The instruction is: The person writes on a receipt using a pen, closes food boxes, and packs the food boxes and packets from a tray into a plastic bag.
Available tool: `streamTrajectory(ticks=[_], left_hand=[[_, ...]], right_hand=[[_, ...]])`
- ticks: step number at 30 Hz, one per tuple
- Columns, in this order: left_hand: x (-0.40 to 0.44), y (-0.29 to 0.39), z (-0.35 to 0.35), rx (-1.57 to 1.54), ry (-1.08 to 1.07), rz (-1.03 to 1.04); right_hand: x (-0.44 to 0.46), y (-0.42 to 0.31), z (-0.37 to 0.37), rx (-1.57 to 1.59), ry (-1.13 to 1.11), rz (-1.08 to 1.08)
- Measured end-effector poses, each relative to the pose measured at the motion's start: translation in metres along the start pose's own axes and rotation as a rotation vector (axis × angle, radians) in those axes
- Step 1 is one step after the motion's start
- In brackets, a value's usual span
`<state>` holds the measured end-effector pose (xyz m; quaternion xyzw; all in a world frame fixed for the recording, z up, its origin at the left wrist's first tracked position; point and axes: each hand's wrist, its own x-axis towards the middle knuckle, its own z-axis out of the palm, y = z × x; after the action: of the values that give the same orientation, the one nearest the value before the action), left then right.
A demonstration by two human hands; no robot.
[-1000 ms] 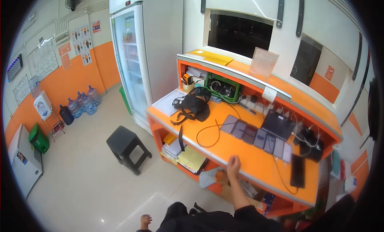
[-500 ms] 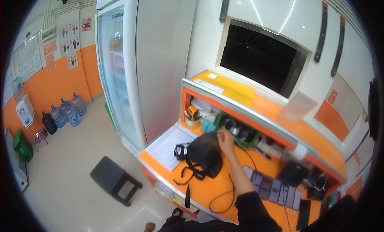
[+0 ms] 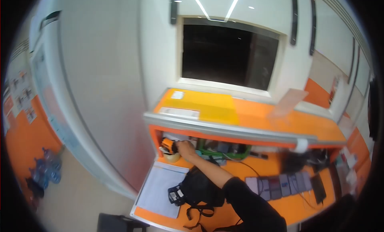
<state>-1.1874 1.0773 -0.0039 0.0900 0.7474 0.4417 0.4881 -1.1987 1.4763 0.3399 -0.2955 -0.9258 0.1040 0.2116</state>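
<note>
My right hand (image 3: 185, 149) reaches into the left end of the shelf under the raised counter. Its blurred fingers are beside an orange and black object (image 3: 169, 145) that stands in a pale round cup (image 3: 172, 157); whether they grip it is unclear. Below my forearm lies a black bag (image 3: 202, 188) with loose straps, and a small black device with a white label (image 3: 176, 195) sits at its left side. White papers (image 3: 160, 188) lie to the left of the bag. My left hand is out of view.
Several phones (image 3: 276, 186) lie in a row on the orange desk (image 3: 228, 216). A green-framed rack (image 3: 240, 154) stands under the counter, with cables nearby. A yellow sheet (image 3: 218, 108) and a clear stand (image 3: 289, 102) are on top. The tall fridge (image 3: 102, 92) borders the desk at left.
My right hand has gone from above the desk's front part to the black bag, then left and farther in to the cup. The view has moved closer to the counter. My left hand has left the view.
</note>
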Motion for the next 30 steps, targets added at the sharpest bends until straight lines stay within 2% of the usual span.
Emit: streamTrajectory(ticks=[3, 4, 6, 7, 9, 12, 14, 17, 19, 20, 22, 26, 30], left_hand=[[0.025, 0.030, 0.008, 0.100, -0.095, 0.020], [0.030, 0.038, 0.012, 0.133, -0.126, 0.030], [0.041, 0.050, 0.023, 0.198, -0.193, 0.050], [0.045, 0.054, 0.031, 0.231, -0.226, 0.058], [0.050, 0.060, 0.047, 0.300, -0.292, 0.067], [0.041, 0.056, 0.080, 0.423, -0.386, 0.073], [0.020, 0.044, 0.097, 0.551, -0.461, 0.076], [-0.020, 0.002, 0.123, 0.849, -0.641, 0.148], [-0.056, -0.032, 0.140, 1.150, -0.846, 0.317], [-0.074, -0.050, 0.149, 1.300, -0.964, 0.425], [-0.114, -0.078, 0.175, 1.572, -1.200, 0.678], [-0.180, -0.118, 0.249, 1.910, -1.536, 1.169], [-0.258, -0.174, 0.363, 1.895, -1.675, 1.729]], right_hand=[[-0.023, -0.005, -0.032, -0.035, 0.114, -0.071], [-0.035, -0.007, -0.046, -0.044, 0.119, -0.034], [-0.069, -0.003, -0.075, 0.099, 0.255, -0.069], [-0.096, -0.002, -0.097, 0.082, 0.266, -0.008], [-0.160, 0.009, -0.145, 0.416, 0.345, -0.043], [-0.279, 0.055, -0.185, 0.301, 0.432, 0.040], [-0.379, 0.078, -0.211, 0.193, 0.568, 0.157], [-0.550, 0.073, -0.243, 0.187, 0.751, 0.583], [-0.679, 0.055, -0.248, 0.237, 0.764, 0.905], [-0.726, 0.038, -0.249, 0.229, 0.786, 0.930], [-0.826, -0.015, -0.260, 1.090, 1.196, 1.138], [-0.938, -0.105, -0.295, 1.219, 1.580, 0.912], [-1.019, -0.183, -0.328, 1.093, 1.848, 0.834]])
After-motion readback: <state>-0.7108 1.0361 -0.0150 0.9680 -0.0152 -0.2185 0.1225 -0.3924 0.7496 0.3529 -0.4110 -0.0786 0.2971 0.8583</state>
